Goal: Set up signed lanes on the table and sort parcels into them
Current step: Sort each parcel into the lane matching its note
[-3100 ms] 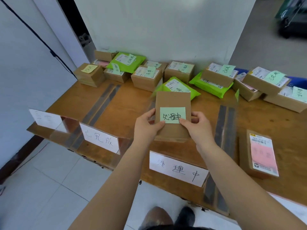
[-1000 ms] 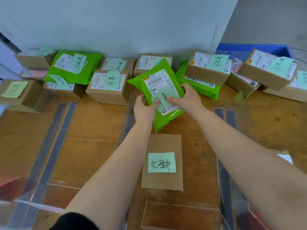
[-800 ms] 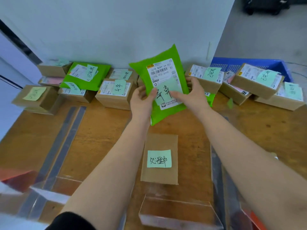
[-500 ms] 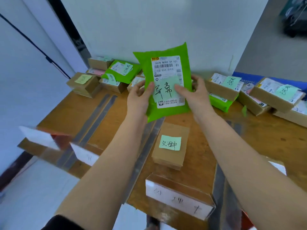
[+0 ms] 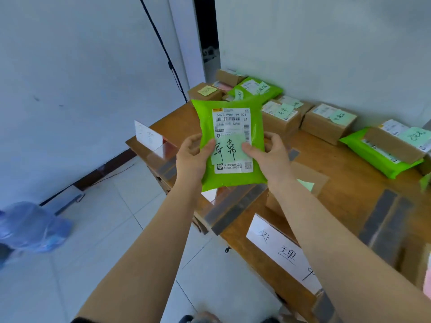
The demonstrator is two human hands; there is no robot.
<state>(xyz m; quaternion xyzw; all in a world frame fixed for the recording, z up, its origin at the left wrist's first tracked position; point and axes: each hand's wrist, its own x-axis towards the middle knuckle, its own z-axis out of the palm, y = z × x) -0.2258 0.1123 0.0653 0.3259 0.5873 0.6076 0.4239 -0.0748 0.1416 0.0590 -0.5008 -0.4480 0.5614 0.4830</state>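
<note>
I hold a green mailer bag (image 5: 231,145) upright in front of me, above the table's left end. It carries a white shipping label and a pale green sticky note with handwriting. My left hand (image 5: 192,157) grips its left edge, thumb on the front. My right hand (image 5: 268,156) grips its right edge, thumb on the note. A brown box with a green note (image 5: 310,183) lies on the wooden table (image 5: 345,190), partly hidden behind my right forearm. A white lane sign (image 5: 279,252) stands at the near edge; another sign (image 5: 148,137) stands at the far left.
Grey tape strips (image 5: 233,206) mark lanes across the table. Several brown boxes (image 5: 326,122) and green bags (image 5: 380,155) with sticky notes line the wall at the back. A blue water jug (image 5: 32,227) lies on the tiled floor to the left. A black cable runs down the wall.
I set the brown box down in the middle lane, then picked up the green bag from the back row and lifted it. My view has since swung left with the bag.
</note>
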